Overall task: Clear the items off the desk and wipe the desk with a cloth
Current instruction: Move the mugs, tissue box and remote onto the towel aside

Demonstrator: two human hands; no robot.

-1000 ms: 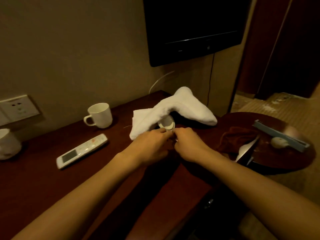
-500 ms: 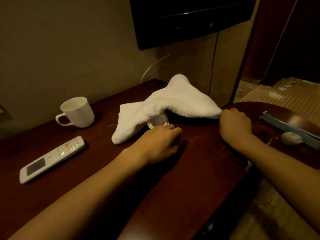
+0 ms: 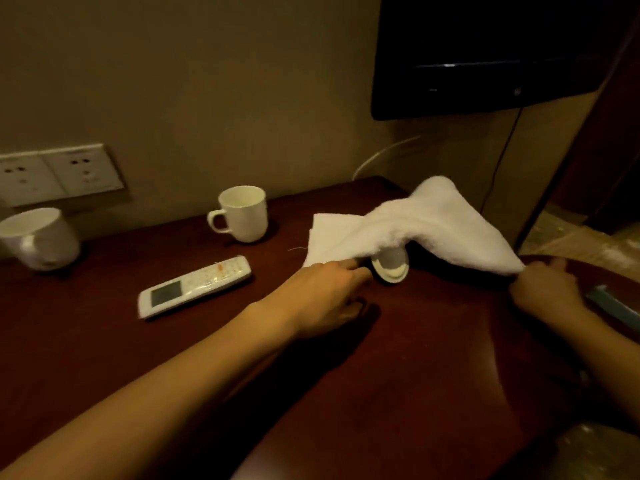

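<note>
White cloth lengthwise left-right across desk, both hands' grips unclear.

Towel drapes over a cup lying on its side, so you only see the cup's mouth; the rest is covered. Left hand: fingertips run under the towel's near edge, can't tell if they grip it. Right hand: fingers mostly hidden at the towel's corner, grip unclear. Mug at far left is cut by the frame edge. TV is cropped at the top. Blue strip by the right edge is cut off, too blurred to identify.
</note>
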